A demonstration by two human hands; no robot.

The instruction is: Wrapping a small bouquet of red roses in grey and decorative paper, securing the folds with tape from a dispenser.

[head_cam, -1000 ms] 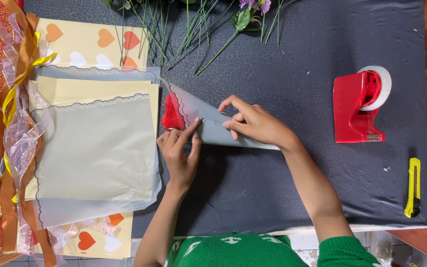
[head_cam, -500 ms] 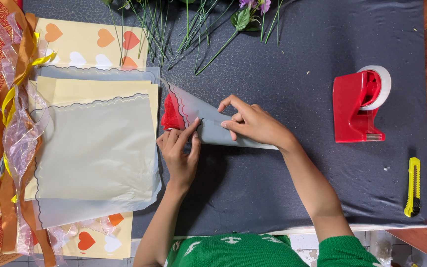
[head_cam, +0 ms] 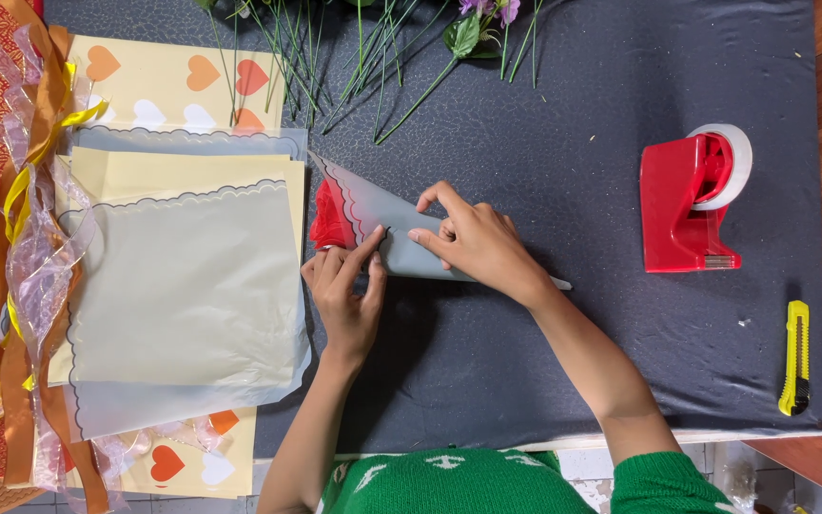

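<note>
On one cone (head_cam: 392, 228), two hands (head_cam: 473, 243).

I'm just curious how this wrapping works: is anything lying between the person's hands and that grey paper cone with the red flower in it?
Nothing visible does. Both hands already rest on the grey paper cone: the left hand touches its lower edge near the red flower, and the right hand presses on its middle. The tape dispenser stands apart to the right.
</note>
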